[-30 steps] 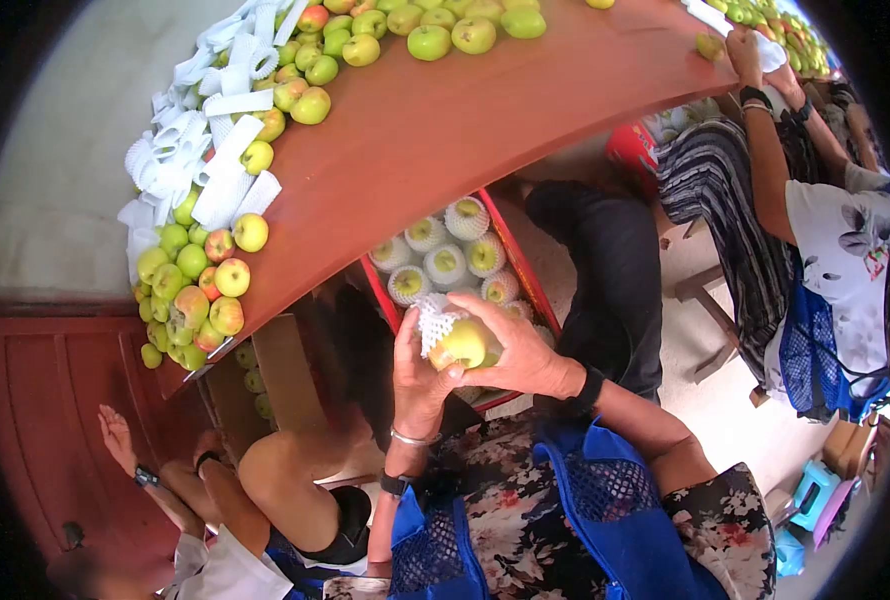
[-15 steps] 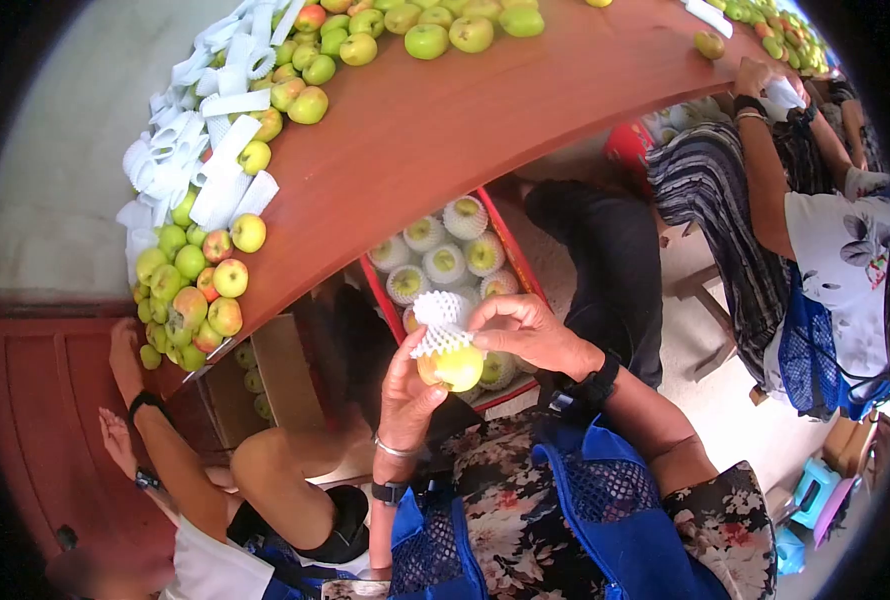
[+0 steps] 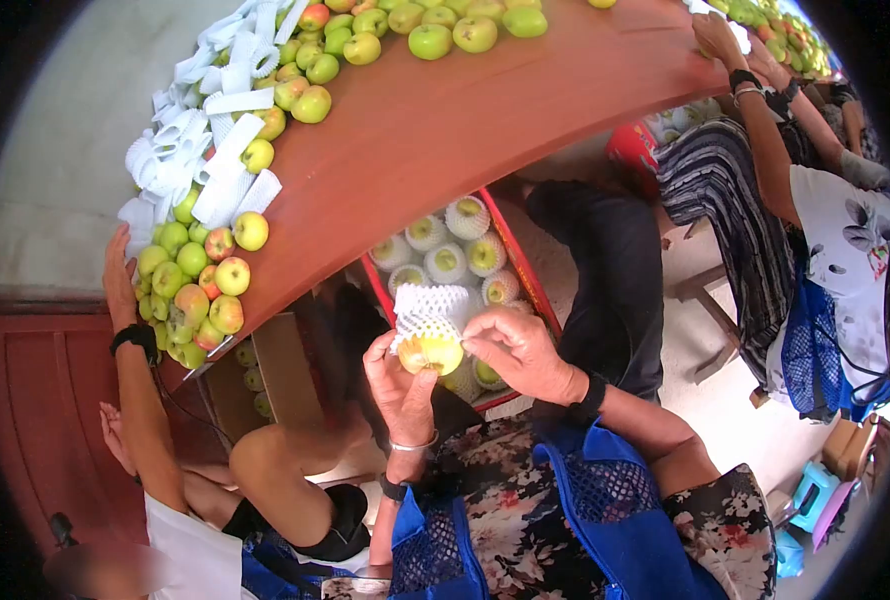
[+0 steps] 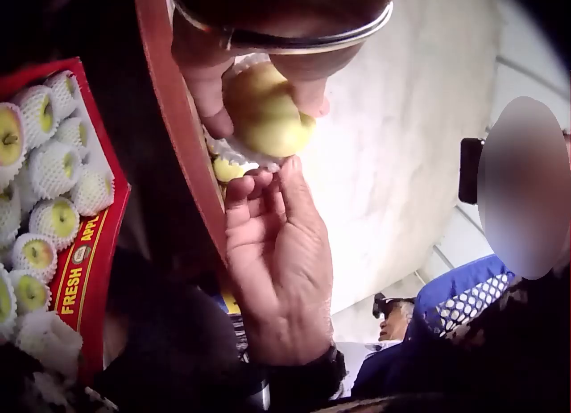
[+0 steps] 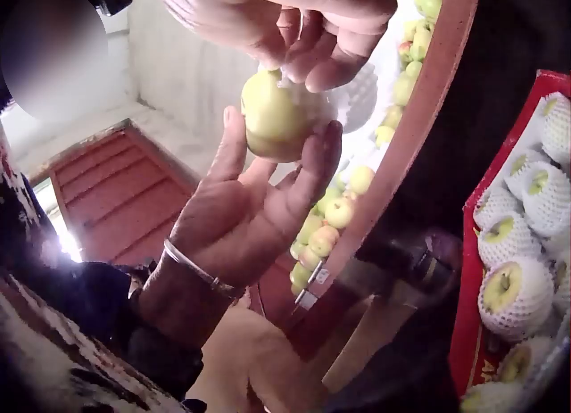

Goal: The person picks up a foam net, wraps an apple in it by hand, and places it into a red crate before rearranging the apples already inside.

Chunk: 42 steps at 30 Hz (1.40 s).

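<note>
A yellow-green apple (image 3: 431, 358) is held in my left hand (image 3: 401, 390), its fingers and thumb round the sides. A white foam net sleeve (image 3: 431, 306) covers the apple's far part and stands up loosely beyond it. At the sleeve's near edge, my right hand (image 3: 525, 352) pinches the foam with thumb and fingertips. The right wrist view shows the bare side of the apple (image 5: 272, 119) and the right fingers (image 5: 326, 61) bunched on the foam. Seen from the left wrist, the right fingertips meet the apple's lower edge.
Beneath my hands stands a red-edged box (image 3: 513, 245) of apples in foam nets. The brown tabletop (image 3: 415, 130) curves ahead, bearing loose apples (image 3: 193, 290) and a heap of foam nets (image 3: 180, 145). One person's hand (image 3: 118, 280) reaches the left pile; another person (image 3: 835, 220) works at right.
The apple and sleeve have shifted slightly left, the foam opening wider over the apple. My right hand has moved to the sleeve's near edge. The person at left has reached to the pile.
</note>
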Each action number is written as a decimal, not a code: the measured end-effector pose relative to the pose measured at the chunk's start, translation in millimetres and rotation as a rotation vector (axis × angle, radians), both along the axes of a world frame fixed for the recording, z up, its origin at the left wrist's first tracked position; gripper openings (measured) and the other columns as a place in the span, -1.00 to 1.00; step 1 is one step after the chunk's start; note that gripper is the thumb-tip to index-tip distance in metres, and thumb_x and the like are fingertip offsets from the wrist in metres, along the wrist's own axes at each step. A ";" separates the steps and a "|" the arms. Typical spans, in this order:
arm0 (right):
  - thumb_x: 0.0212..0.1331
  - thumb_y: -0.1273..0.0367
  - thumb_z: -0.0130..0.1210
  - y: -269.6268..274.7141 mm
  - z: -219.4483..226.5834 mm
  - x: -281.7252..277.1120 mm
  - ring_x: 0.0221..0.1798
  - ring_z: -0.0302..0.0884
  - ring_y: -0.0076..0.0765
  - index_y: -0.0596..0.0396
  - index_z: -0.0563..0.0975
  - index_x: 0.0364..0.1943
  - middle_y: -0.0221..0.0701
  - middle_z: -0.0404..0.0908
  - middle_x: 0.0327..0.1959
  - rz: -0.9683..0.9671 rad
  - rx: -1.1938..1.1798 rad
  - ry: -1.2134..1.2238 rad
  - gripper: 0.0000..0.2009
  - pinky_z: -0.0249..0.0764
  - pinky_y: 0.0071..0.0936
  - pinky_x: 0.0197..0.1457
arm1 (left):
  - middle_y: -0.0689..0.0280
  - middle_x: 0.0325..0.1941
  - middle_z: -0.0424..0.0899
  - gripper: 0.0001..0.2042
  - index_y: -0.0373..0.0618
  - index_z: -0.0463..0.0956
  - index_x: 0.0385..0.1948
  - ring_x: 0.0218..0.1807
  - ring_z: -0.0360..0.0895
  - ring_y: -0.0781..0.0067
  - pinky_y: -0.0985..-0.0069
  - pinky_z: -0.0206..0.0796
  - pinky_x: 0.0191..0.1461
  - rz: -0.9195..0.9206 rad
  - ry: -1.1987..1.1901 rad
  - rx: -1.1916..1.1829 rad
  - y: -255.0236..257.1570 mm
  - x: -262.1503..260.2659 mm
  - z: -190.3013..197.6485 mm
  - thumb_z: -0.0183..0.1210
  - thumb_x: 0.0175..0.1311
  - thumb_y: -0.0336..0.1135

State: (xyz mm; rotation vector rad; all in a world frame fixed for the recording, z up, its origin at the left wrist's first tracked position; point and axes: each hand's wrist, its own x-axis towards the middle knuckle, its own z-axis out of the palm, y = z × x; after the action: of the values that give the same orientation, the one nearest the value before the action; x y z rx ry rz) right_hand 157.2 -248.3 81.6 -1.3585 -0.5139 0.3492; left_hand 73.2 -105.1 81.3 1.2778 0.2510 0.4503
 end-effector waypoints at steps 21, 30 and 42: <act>-0.09 0.56 0.25 2.9 -1.7 -2.0 -0.12 0.43 -0.57 0.13 0.28 -0.09 -0.41 0.37 -0.14 0.166 0.155 0.233 -0.54 0.47 -0.51 -0.04 | 0.16 0.00 0.37 -0.33 -0.09 0.20 -0.18 0.03 0.40 0.34 0.41 0.34 0.04 0.065 -0.020 0.695 11.9 -8.2 10.1 0.49 -0.36 -0.27; -0.11 0.56 0.25 4.1 3.4 -6.1 -0.06 0.41 -0.55 0.12 0.31 -0.14 -0.39 0.36 -0.13 0.069 0.118 0.073 -0.58 0.45 -0.55 -0.03 | 0.27 -0.13 0.27 -0.36 -0.06 0.19 -0.26 -0.07 0.33 0.44 0.47 0.28 0.02 0.120 -0.039 0.503 3.0 2.5 22.8 0.51 -0.37 -0.33; -0.09 0.60 0.21 -1.7 -5.0 2.7 0.00 0.40 -0.53 0.11 0.28 -0.07 -0.40 0.33 -0.05 0.183 0.219 0.212 -0.54 0.42 -0.50 0.07 | 0.28 -0.38 0.37 -0.47 -0.08 0.27 -0.51 -0.33 0.38 0.40 0.51 0.27 -0.28 0.194 0.075 0.882 -2.9 5.4 32.4 0.52 -0.44 -0.26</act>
State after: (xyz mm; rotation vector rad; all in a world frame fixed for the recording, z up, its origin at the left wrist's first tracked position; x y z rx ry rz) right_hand 159.9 -249.9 76.6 -1.0518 -0.4858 0.5640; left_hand 78.6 -108.0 113.7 2.1457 0.2477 0.7207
